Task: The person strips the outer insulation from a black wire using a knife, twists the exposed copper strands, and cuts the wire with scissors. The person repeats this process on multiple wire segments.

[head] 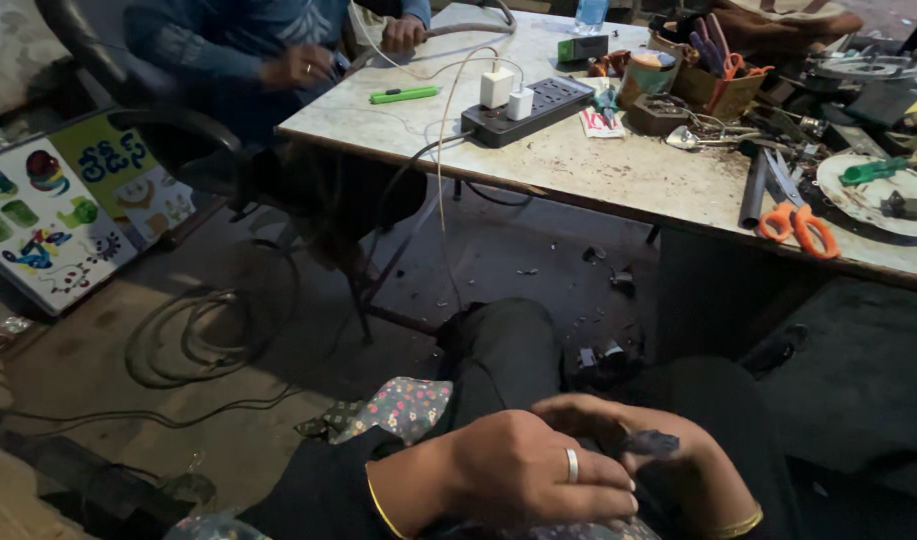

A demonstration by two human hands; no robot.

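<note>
room: dim workshop corner with a bare, dusty concrete floor (109,350), scattered with small bits of debris.
table: pale marble-look table (619,170) across the upper right, its top gritty and crowded at the far end.
on the table: black power strip (527,108) with two white plugs in it, a green marker (404,95) near the left edge, orange-handled scissors (799,228) at the front edge, a white plate (874,195) and a basket of tools (714,75) behind.
floor clutter: loose coil of dark cable (214,325) left of centre; a colourful illustrated board (64,215) leans at the far left.
other person: seated at the table's far-left corner in a blue patterned top, both hands (299,65) busy at the table edge.
lap: dark trousers, with a floral cloth (404,405) beside the knee.
left hand: left hand (524,465) with a ring and a thin bangle, fingers curled closed over the right one.
right hand: right hand (679,465) curled, pinching a small dark object (651,441).
small dark object: greyish, irregular, partly hidden between the fingers low over the lap; its kind cannot be told.
</note>
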